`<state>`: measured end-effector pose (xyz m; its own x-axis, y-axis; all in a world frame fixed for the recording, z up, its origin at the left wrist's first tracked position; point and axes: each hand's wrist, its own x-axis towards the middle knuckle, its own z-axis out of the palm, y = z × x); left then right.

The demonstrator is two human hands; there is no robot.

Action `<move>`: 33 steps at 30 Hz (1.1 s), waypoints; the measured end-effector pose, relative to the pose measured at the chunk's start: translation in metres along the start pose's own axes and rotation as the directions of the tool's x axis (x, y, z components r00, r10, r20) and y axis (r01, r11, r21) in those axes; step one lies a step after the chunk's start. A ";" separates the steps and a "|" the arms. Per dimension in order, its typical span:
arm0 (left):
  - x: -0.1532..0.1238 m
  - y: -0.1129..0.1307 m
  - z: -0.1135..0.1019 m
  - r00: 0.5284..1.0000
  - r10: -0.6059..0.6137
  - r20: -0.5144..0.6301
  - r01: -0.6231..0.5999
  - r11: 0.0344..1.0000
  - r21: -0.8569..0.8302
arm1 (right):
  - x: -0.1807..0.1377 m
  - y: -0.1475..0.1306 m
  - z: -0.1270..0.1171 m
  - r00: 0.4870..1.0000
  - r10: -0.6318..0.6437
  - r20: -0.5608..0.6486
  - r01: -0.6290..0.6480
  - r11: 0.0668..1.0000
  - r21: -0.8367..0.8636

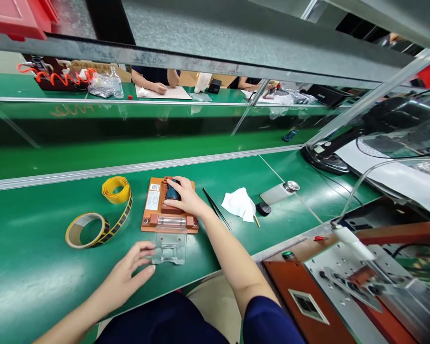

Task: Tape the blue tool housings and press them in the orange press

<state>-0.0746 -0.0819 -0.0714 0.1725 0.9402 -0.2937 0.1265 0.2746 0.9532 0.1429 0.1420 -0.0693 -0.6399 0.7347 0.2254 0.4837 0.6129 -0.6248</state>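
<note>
An orange-brown fixture with white labels lies on the green bench, its hinged clear plastic cover folded open toward me. A small dark blue part sits in the fixture's raised nest. My right hand reaches over it from the right, thumb and fingers gripping the part and hiding some of it. Beside the cover's left edge is my left hand, fingers apart and holding nothing; its fingertips are at the edge, and whether they touch it I cannot tell.
Left of the fixture are a yellow roll and a label roll with its strip unwound. To the right lie black tweezers, a white cloth, a black cap and a white bottle. A machine stands at right.
</note>
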 end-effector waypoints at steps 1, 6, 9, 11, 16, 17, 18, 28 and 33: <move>0.000 0.001 0.004 0.996 -0.020 0.091 0.027 0.997 -0.070 | 0.002 0.000 -0.001 1.000 -0.010 0.015 0.010 1.000 -0.027; -0.003 0.018 0.013 0.973 -0.022 0.230 0.083 0.962 -0.259 | -0.010 0.002 0.004 0.998 -0.050 0.048 0.051 0.999 -0.005; -0.017 0.025 0.010 0.967 -0.031 0.253 0.106 0.952 -0.287 | -0.028 -0.004 0.009 0.997 -0.067 -0.029 0.069 0.996 0.060; -0.026 0.025 0.008 0.961 -0.052 0.272 0.134 0.947 -0.292 | -0.038 -0.012 0.008 0.994 -0.063 -0.085 0.070 0.994 0.081; -0.034 0.023 0.005 0.961 -0.059 0.271 0.152 0.930 -0.336 | -0.039 -0.029 0.000 0.993 -0.114 -0.033 0.113 0.993 -0.029; -0.034 0.025 0.004 0.963 -0.057 0.264 0.151 0.924 -0.350 | -0.038 -0.028 -0.002 0.994 -0.092 -0.059 0.089 0.994 -0.061; -0.033 0.028 0.003 0.963 -0.054 0.263 0.152 0.917 -0.369 | -0.038 -0.026 -0.004 0.991 -0.053 -0.120 0.043 0.996 -0.083; 0.028 0.114 0.000 0.982 0.015 0.187 0.101 0.795 -0.598 | -0.136 0.033 -0.021 0.714 0.237 -0.658 -0.433 0.889 -0.150; 0.053 0.128 0.006 0.989 -0.136 0.051 0.142 0.835 -0.531 | -0.141 0.003 -0.014 0.854 0.160 -0.495 -0.221 0.973 -0.067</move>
<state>-0.0431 0.0015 0.0352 0.2028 0.8827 -0.4239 -0.3889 0.4699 0.7924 0.2430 0.0449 -0.0922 -0.1733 0.8692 0.4630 0.6522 0.4536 -0.6074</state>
